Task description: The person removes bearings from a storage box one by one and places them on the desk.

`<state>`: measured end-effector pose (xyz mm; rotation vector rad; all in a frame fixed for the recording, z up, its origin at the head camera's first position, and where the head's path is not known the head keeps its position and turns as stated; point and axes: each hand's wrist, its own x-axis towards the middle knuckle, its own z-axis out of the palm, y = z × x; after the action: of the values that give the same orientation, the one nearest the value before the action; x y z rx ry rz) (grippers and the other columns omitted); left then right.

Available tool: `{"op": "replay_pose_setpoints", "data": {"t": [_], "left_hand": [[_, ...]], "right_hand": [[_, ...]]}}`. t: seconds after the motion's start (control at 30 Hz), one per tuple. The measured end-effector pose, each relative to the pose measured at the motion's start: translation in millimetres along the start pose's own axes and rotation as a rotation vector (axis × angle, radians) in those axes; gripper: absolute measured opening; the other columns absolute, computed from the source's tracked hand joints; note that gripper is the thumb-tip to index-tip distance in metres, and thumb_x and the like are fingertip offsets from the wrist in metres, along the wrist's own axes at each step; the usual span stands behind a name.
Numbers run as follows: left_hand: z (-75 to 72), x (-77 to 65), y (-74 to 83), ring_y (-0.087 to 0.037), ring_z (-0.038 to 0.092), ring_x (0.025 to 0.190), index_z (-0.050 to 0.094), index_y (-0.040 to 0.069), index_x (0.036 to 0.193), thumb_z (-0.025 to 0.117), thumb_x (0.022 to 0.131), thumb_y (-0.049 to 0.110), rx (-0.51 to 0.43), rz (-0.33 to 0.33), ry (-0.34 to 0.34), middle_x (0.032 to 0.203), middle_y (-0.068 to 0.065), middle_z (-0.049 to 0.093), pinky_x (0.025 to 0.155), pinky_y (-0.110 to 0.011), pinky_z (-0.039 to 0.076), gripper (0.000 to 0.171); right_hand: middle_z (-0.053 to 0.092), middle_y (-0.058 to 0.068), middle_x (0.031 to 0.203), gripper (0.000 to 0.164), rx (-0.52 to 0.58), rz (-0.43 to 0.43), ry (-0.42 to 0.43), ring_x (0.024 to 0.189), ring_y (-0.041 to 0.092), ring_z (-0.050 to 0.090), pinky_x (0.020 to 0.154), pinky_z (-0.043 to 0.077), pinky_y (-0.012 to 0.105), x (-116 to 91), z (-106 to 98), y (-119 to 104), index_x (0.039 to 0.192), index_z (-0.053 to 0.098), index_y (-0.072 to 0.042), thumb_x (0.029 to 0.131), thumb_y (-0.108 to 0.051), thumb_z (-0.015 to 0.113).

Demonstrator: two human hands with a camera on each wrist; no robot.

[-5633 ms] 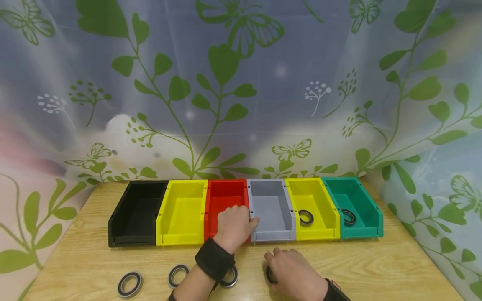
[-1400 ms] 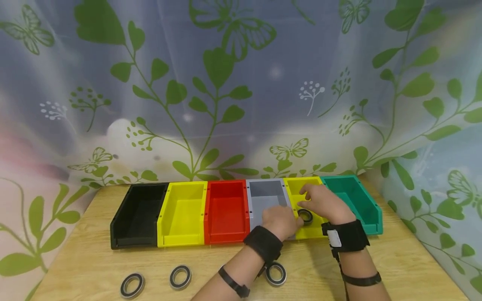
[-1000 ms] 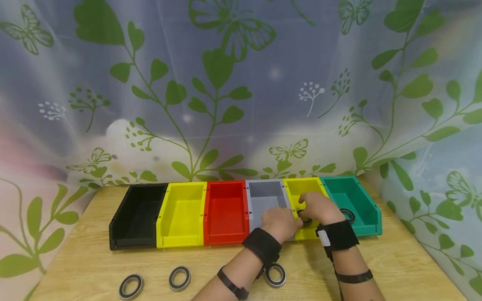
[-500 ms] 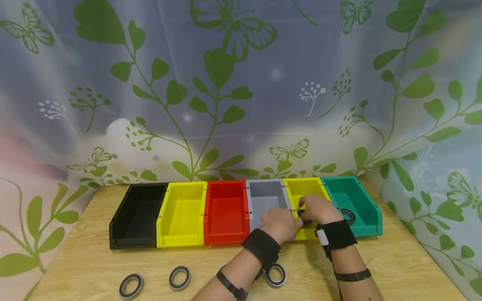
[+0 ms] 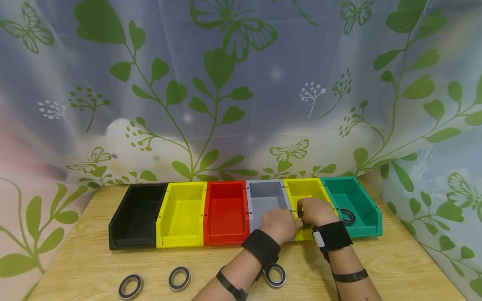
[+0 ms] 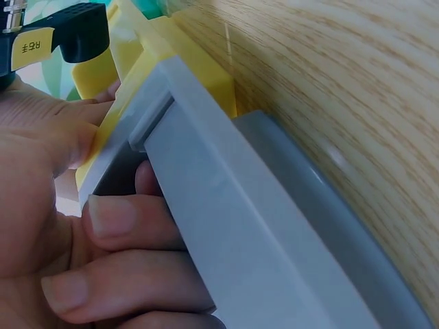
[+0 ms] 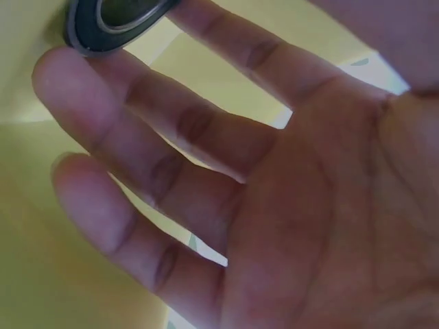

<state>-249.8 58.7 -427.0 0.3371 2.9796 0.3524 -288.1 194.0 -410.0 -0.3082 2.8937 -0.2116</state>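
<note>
My left hand (image 5: 279, 223) is at the front of the grey bin (image 5: 266, 190), its fingers (image 6: 137, 223) curled over the bin's wall in the left wrist view. Its thumb lies along the side shared with the yellow bin (image 5: 304, 186). Inside that yellow bin, my right hand (image 5: 318, 211) pinches a ball bearing (image 5: 300, 214), mostly covered by the hand in the head view. The right wrist view shows the bearing's dark ring (image 7: 86, 34) at the index fingertip, tilted against the yellow wall, with the other fingers spread. The thumb's tip is hidden there.
Black (image 5: 133, 215), yellow (image 5: 182, 217), red (image 5: 226, 215) and green bins (image 5: 348, 188) complete the row. One bearing (image 5: 352, 216) lies in the green bin. Several bearings lie on the wooden table (image 5: 86, 259), one mostly behind my left forearm (image 5: 229, 280).
My left hand has moved from the red bin to the grey one. My right hand has gone from a bearing on the table into the yellow bin and taken hold of the bearing there.
</note>
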Motion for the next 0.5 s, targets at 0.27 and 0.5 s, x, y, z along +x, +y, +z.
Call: {"op": "replay_pose_setpoints", "data": {"t": [0.27, 0.5], "left_hand": [[1.9, 1.3, 0.0, -0.018, 0.05, 0.052, 0.057, 0.013, 0.061, 0.055, 0.101, 0.059, -0.004, 0.003, 0.008, 0.056, 0.0, 0.044, 0.049, -0.031, 0.038, 0.061], [1.1, -0.1, -0.4, -0.018, 0.049, 0.051, 0.058, 0.013, 0.062, 0.055, 0.101, 0.058, -0.032, 0.003, 0.001, 0.056, 0.0, 0.044, 0.049, -0.03, 0.036, 0.06]], "right_hand": [[0.062, 0.005, 0.078, 0.023, -0.017, -0.017, 0.007, 0.07, 0.023, 0.054, 0.065, 0.045, 0.037, -3.3, 1.9, -3.4, 0.097, 0.07, -0.006, 0.077, -0.003, 0.081], [0.057, 0.005, 0.074, 0.022, -0.019, -0.016, 0.013, 0.068, 0.023, 0.052, 0.065, 0.043, 0.036, -4.0, 3.4, -3.7, 0.087, 0.064, -0.007, 0.076, -0.005, 0.083]]}}
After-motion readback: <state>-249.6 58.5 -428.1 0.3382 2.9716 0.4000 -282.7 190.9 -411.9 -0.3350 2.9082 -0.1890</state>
